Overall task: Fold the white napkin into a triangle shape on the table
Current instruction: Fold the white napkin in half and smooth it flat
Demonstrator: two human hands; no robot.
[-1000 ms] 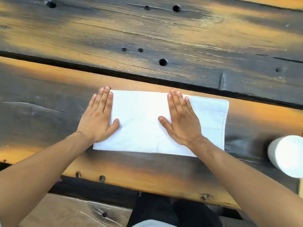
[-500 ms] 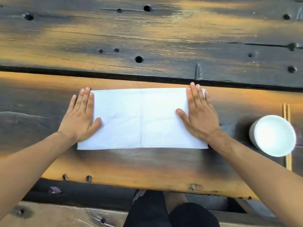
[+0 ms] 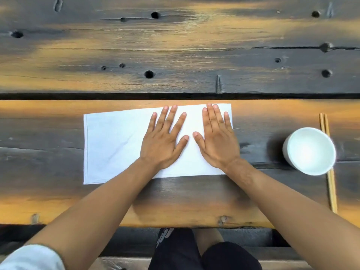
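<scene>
The white napkin [image 3: 116, 145] lay as a long flat rectangle on the near plank of the worktop [image 3: 58, 201], its long sides running from nine o'clock to three o'clock, so the job appeared to be only partly along: the cloth looked to have been halved into a band, but no slanted edge or point showed anywhere, and the diagonal folds that would make a triangle seemed yet to be done. Both hands rested palm-down on the right half of the napkin, the left hand [image 3: 162, 142] near its middle and the right hand [image 3: 218, 141] at its three o'clock end, thumbs nearly meeting; each grip was open, fingers spread and flat, pinching nothing, which read as pressing or smoothing rather than lifting. The fabric looked thin, soft and matte, with a narrow stitched hem visible along its nine o'clock edge and faint creases across the bare left half; such cloth would likely hold a crease only if pressed firmly. The worktop was made of heavy, weathered planks, dark grey with orange-brown streaks, pitted with round holes and split by a deep gap at twelve o'clock of the napkin. Well apart at three o'clock stood a round white bowl [image 3: 309, 151], smooth and glossy, with a pair of slim wooden chopsticks [image 3: 331, 188] running past and partly beneath its far side.
</scene>
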